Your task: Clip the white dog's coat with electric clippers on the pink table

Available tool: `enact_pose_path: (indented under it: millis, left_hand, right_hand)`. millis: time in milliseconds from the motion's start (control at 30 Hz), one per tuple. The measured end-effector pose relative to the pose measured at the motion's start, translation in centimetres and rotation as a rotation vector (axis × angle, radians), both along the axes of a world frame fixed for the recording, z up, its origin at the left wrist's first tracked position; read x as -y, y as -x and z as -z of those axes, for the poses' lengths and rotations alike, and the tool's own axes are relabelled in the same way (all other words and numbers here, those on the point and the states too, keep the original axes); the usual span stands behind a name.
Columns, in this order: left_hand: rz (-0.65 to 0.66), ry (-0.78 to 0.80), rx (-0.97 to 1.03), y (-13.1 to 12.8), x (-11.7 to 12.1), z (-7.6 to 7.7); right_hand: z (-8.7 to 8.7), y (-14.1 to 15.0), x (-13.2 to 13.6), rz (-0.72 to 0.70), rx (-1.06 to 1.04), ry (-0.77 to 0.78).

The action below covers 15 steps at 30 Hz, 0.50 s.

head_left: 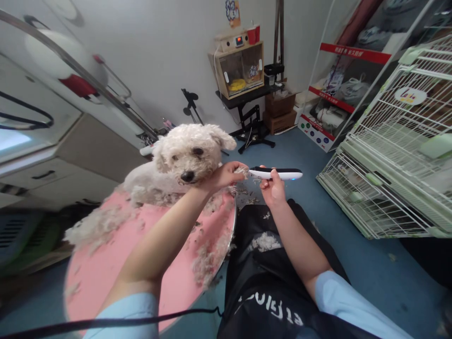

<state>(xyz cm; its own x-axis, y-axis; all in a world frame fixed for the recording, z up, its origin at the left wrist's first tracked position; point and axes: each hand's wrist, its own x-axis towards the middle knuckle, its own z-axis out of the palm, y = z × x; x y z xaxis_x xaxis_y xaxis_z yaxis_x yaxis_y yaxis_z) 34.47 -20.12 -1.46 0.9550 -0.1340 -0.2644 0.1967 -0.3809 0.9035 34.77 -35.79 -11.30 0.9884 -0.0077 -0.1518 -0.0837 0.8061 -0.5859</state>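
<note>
A white curly-haired dog lies on the round pink grooming table, its head above my left forearm. My left hand is closed around the dog's paw just past the table's edge. In my right hand is a slim black-and-white pet clipper with a small blue light. Its blade end is against or very close to the fur of the paw. Cut fur lies in clumps over the tabletop, and more fur rests on my black apron.
White wire cages stand at the right, beside a shelf rack. A wooden box sits on a black stand at the back. A metal arm crosses the upper left. A black cord runs across the front.
</note>
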Motion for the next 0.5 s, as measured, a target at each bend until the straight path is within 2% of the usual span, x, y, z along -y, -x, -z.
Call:
enact_pose_path:
  millis: [267,500]
  left_hand:
    - [-0.005,-0.01,0.008,-0.3,-0.2,0.5]
    - [-0.002,-0.049,-0.024,0.1,0.2,-0.4]
  right_hand:
    - [-0.5,0.0,-0.2,0.016,0.086,0.065]
    - [-1.6,-1.3,1.0,-0.145,0.125,0.127]
